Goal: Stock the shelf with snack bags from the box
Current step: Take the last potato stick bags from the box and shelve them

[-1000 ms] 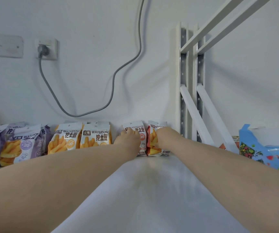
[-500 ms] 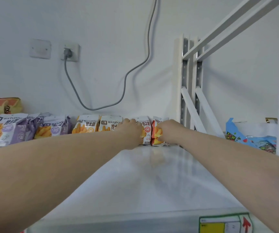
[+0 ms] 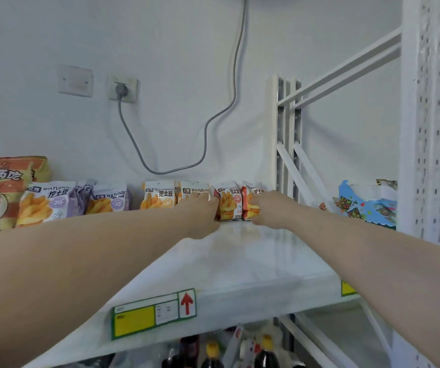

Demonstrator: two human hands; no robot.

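Seating two bags at the back of the shelf [image 3: 240, 261]

Left hand [image 3: 200, 216] presses the left bag [image 3: 229, 205], right hand [image 3: 269, 208] the right bag [image 3: 249, 205]; can't tell if your fingers are clenched. Push both flush to the wall, upright, labels forward, tight against the yellow bags [image 3: 158, 199], then let go

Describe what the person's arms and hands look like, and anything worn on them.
Both forearms are bare all the way to the frame edges: no sleeves, gloves, watch or bracelets show. The left hand and right hand are bare too, with no rings visible. The fingers are mostly hidden behind the hands, so nails cannot be judged.
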